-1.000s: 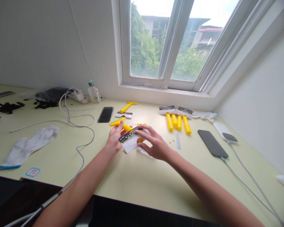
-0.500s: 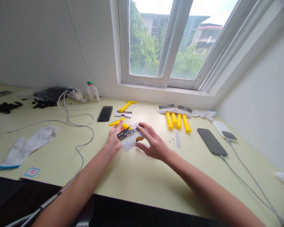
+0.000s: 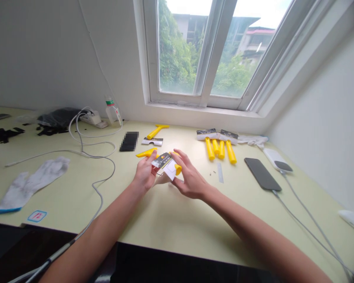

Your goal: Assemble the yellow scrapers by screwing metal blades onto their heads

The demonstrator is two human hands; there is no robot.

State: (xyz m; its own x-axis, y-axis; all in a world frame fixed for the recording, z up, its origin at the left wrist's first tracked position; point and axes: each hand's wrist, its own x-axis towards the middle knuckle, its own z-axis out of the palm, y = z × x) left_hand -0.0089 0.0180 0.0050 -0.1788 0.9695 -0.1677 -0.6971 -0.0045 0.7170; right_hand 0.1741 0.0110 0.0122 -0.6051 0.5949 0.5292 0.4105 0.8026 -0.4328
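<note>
Both hands meet over the middle of the pale green table (image 3: 171, 220), clamped from either side on one yellow-handled scraper (image 3: 177, 169) with a white paper sleeve (image 3: 168, 168) and a black label card over its blade end. The left hand (image 3: 144, 175) pinches the sleeve's near-left corner with thumb on top, while the right hand (image 3: 190, 177) wraps the yellow handle and the sleeve's right edge; the piece is lifted just off the table and tilted, label side up. Judging by how things lie, the sleeve looks nearly seated on this piece, though whether it is fully closed I cannot tell. At two o'clock from the hands, four finished scrapers (image 3: 220, 148) lie side by side with their label cards toward the window, so that much seems done. At eleven o'clock two more yellow pieces (image 3: 155, 133) wait, one with a card beneath it, and so appear left to handle. A few tiny screws (image 3: 213, 172) and a thin strip lie at three o'clock. A dark phone (image 3: 262, 179) on a cable sits farther at three o'clock, a white glove (image 3: 29, 182) lies at nine o'clock, and a cable (image 3: 103, 173) loops between.
</note>
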